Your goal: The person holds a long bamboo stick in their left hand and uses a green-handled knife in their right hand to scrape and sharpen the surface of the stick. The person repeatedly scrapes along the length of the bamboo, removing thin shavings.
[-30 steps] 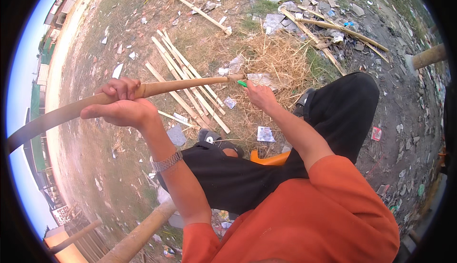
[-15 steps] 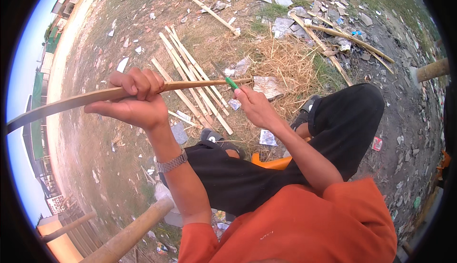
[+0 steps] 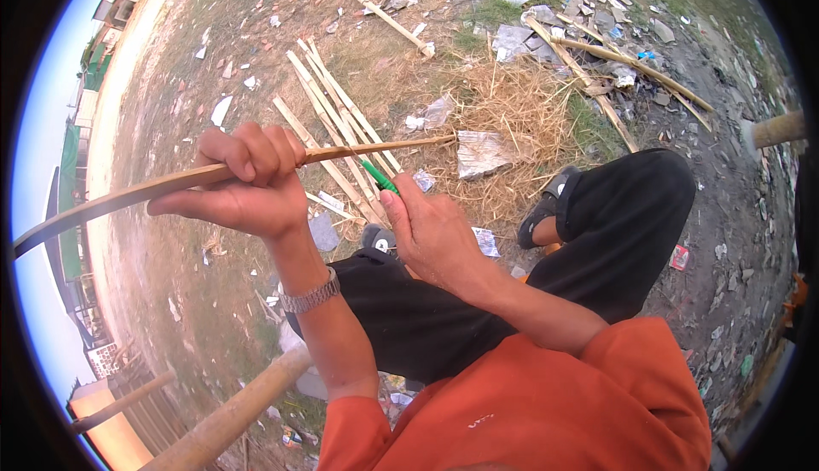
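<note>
1. Brown bamboo strip [image 3: 367,148], long and curved, runs from the left edge of the view through the left hand to a thin tip in front of the straw heap [image 3: 525,100].
2. The left hand [image 3: 247,181] grips this strip with its fingers curled over it; the thumb stretches out to the left, along the strip's near side. A metal-banded wristwatch [image 3: 310,292] circles that wrist.
3. The right hand [image 3: 439,241] is closed around a green-handled knife [image 3: 380,178], thumb lying along the handle. The handle's far end is near the strip's underside, beyond the left fist; whether the blade touches the bamboo I cannot tell.
4. Several pale split-bamboo strips [image 3: 328,104] lie roughly side by side on the ground past the hands, partly behind the held one.
5. A flat pale slab [image 3: 479,154] rests at the near edge of the straw.
6. Black trousers [image 3: 623,215] and an orange-red shirt [image 3: 554,403] show below; the knees are bent and spread, with a dark sandal [image 3: 535,218] on the right foot.
7. At lower left, a thick bamboo pole [image 3: 239,411] slants beside the left forearm.
</note>
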### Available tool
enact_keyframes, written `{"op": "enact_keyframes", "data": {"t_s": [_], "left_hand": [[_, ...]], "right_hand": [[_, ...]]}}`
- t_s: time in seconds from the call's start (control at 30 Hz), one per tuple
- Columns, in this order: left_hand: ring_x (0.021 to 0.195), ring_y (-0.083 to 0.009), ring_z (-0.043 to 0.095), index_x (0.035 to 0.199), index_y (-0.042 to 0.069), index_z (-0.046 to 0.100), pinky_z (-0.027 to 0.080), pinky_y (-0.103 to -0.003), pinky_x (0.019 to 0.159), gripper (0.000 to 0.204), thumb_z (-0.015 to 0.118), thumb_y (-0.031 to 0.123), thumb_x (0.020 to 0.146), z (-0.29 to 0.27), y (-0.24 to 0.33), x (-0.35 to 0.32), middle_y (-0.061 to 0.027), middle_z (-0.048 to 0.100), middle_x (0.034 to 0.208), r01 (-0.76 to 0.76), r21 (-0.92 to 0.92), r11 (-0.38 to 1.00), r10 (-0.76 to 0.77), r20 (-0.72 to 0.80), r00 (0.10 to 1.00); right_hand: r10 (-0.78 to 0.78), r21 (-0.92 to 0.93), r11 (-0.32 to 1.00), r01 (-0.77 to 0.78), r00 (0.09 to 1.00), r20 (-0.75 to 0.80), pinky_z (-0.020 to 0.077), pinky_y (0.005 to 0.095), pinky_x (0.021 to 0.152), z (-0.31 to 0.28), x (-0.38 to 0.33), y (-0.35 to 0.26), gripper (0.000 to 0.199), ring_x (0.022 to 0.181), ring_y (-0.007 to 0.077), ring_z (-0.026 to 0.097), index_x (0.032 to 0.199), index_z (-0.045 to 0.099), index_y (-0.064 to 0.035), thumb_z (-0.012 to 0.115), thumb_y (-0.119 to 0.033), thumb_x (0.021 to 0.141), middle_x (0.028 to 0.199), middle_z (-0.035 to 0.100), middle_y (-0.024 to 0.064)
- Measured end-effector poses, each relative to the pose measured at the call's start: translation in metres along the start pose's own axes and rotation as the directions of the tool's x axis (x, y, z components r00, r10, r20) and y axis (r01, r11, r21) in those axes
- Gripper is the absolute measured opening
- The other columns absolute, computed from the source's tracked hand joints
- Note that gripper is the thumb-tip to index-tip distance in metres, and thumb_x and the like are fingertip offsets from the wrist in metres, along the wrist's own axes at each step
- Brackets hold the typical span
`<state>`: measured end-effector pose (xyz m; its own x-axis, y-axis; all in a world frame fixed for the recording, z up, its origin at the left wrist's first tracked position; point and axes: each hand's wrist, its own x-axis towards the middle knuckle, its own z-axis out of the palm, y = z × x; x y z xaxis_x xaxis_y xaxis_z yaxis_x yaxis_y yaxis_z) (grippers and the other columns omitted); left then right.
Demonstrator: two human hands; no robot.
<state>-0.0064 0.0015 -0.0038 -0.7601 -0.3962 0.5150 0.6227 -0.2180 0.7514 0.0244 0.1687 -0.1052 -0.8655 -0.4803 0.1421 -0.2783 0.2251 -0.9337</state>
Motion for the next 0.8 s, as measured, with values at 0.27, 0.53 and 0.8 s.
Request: {"op": "enact_keyframes", "data": {"t_s": [0.27,0.53,0.8], "left_hand": [[0.040,-0.0086,0.012,0.063,0.015,0.029,0.013,-0.027,0.040,0.072,0.025,0.085,0.076,0.002,0.005,0.001,0.0040,0.018,0.046,0.020,0.121,0.992,-0.012,-0.067,0.998],[0.039,-0.0086,0.013,0.061,0.014,0.029,0.012,-0.026,0.039,0.074,0.018,0.086,0.076,0.008,0.001,0.005,0.0030,0.020,0.045,0.030,0.085,0.996,-0.015,-0.178,0.984],[0.038,-0.0087,0.013,0.059,0.014,0.029,0.012,-0.026,0.037,0.075,0.014,0.085,0.077,0.008,0.001,0.005,0.0029,0.020,0.045,0.013,0.128,0.992,0.015,-0.213,0.977]], "right_hand": [[0.346,-0.167,0.926,-0.338,0.938,0.024,0.0422,0.0543,0.056,-0.009,0.006,0.029,0.031,0.058,0.0459,0.056,0.094,0.047,-0.0005,0.037,-0.029,0.098,0.057,0.055,0.0242],[0.436,-0.273,0.858,-0.436,0.898,-0.062,0.0409,0.0531,0.054,0.002,0.007,0.039,0.022,0.055,0.0461,0.054,0.094,0.047,-0.0020,0.043,-0.023,0.097,0.056,0.054,0.0241],[0.271,-0.141,0.954,-0.266,0.962,0.020,0.0435,0.0548,0.059,0.011,0.004,0.063,0.031,0.061,0.0459,0.057,0.098,0.047,-0.0009,0.037,-0.030,0.098,0.060,0.056,0.0257]]}}
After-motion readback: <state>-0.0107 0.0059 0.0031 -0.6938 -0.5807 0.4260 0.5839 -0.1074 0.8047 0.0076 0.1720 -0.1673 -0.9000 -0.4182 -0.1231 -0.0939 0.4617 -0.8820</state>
